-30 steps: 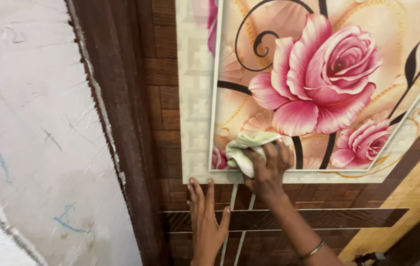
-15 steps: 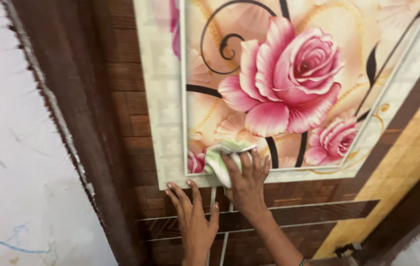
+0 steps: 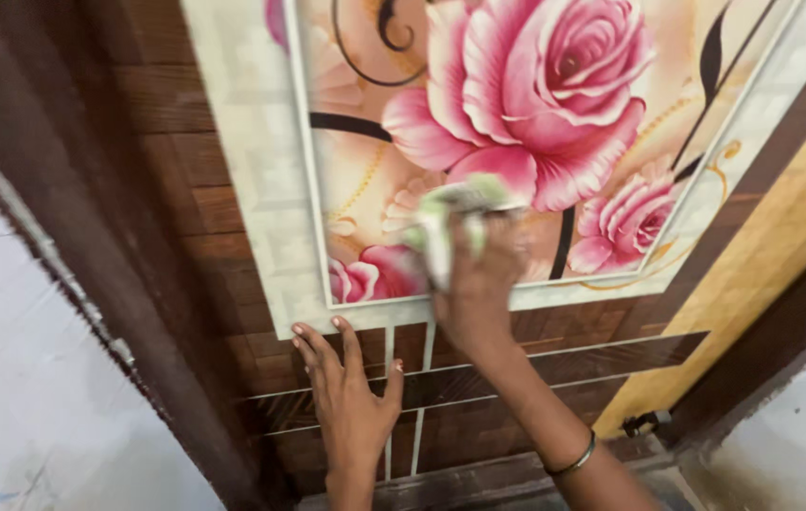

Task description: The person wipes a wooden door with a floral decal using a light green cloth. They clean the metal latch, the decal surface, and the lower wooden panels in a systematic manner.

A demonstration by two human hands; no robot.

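Note:
My right hand [image 3: 479,284] presses a pale green and white cloth [image 3: 450,218] against the rose picture panel [image 3: 554,114] on a brown door, near the panel's lower edge, below the big pink rose. The hand is blurred. A thin bangle [image 3: 573,462] circles that wrist. My left hand [image 3: 346,397] lies flat, fingers spread, on the dark wood-patterned door surface [image 3: 185,189] just under the panel's pale border [image 3: 252,180], holding nothing.
A dark brown door frame [image 3: 72,218] runs along the left, with a whitewashed wall [image 3: 34,378] beyond it. A yellow wood-look strip [image 3: 762,274] crosses at the right. A small metal latch [image 3: 644,421] sits near the door's lower right edge.
My right hand has carried the cloth up and to the right across the panel. My left hand stays flat on the door. The camera has moved closer.

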